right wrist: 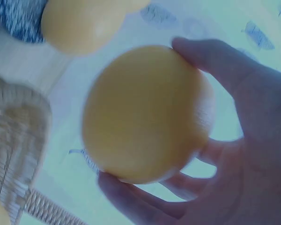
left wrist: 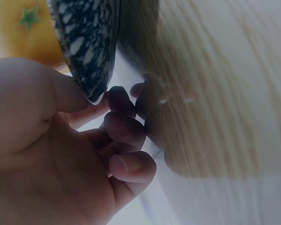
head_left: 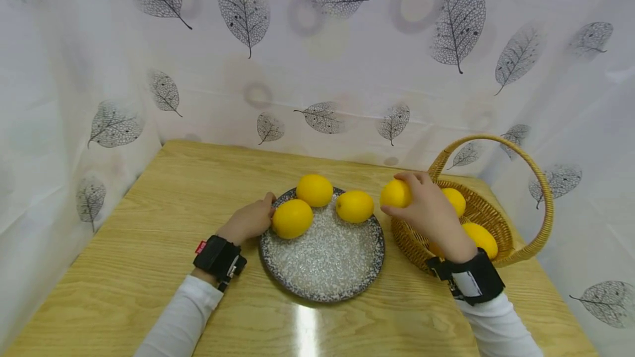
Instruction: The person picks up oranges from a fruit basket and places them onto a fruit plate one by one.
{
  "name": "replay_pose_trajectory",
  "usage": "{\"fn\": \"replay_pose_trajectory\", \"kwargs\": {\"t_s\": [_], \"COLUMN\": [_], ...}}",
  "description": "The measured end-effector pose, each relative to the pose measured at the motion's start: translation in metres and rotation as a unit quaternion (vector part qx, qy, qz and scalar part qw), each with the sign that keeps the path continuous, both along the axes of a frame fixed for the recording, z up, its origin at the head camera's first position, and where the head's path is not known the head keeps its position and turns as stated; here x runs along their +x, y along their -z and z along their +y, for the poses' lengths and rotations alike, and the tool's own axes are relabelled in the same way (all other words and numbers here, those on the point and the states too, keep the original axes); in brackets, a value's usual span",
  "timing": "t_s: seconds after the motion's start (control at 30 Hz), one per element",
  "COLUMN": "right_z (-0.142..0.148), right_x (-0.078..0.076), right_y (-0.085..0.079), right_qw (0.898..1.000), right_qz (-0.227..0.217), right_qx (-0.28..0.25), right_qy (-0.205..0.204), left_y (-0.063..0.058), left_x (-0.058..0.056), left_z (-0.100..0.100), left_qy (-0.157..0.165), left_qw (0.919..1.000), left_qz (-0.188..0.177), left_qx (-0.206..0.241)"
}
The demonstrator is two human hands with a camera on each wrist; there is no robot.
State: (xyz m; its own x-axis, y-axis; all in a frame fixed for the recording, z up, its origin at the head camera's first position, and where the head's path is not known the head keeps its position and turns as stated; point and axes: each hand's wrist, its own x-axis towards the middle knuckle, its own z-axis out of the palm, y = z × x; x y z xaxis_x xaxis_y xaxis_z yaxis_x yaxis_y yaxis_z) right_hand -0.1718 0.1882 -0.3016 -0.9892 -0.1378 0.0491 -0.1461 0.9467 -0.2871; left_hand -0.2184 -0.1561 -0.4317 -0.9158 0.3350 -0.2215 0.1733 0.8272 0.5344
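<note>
My right hand point(head_left: 431, 211) grips a yellow lemon point(head_left: 395, 194) between thumb and fingers, just left of the wicker basket's rim. In the right wrist view this lemon point(right wrist: 140, 112) fills the middle, off any surface. A round speckled grey plate point(head_left: 324, 266) with a dark rim lies left of the basket point(head_left: 488, 214). Three lemons rest on its far half: one at the left point(head_left: 292, 218), one at the back point(head_left: 315, 190), one at the right point(head_left: 354, 206). At the plate's left edge, my left hand point(head_left: 250, 219) pinches the rim point(left wrist: 89, 47), thumb above and fingers beneath.
Inside the basket sit more lemons point(head_left: 481, 239), partly hidden by my right arm. Its tall arched handle point(head_left: 543, 197) rises on the right. A leaf-patterned curtain point(head_left: 317, 70) hangs behind the wooden table point(head_left: 198, 180) and at both sides.
</note>
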Motion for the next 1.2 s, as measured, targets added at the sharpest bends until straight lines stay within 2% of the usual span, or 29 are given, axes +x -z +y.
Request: {"fn": "replay_pose_trajectory", "kwargs": {"t_s": [0.2,0.57,0.77,0.93,1.2], "right_z": [-0.020,-0.055,-0.071,-0.082,-0.096], "right_x": [0.008,0.018,0.017,0.012,0.005], "right_y": [0.011,0.025,0.036,0.047,0.061], "right_qw": [0.999,0.996,0.993,0.990,0.992], "right_qz": [0.045,0.065,0.081,0.089,0.080], "right_qx": [-0.012,-0.052,-0.061,-0.064,-0.059], "right_qy": [0.000,-0.042,-0.068,-0.084,-0.079], "left_y": [0.001,-0.002,0.000,0.001,-0.001], "left_x": [0.000,0.000,0.001,0.002,0.002], "left_z": [0.000,-0.001,-0.001,-0.001,-0.001], "left_qy": [-0.005,-0.003,0.004,0.002,0.000], "left_qw": [1.0000,1.0000,0.9998,0.9999,0.9999], "left_qz": [-0.001,0.004,0.016,0.011,0.010], "left_qx": [-0.003,0.004,0.008,0.007,0.007]}}
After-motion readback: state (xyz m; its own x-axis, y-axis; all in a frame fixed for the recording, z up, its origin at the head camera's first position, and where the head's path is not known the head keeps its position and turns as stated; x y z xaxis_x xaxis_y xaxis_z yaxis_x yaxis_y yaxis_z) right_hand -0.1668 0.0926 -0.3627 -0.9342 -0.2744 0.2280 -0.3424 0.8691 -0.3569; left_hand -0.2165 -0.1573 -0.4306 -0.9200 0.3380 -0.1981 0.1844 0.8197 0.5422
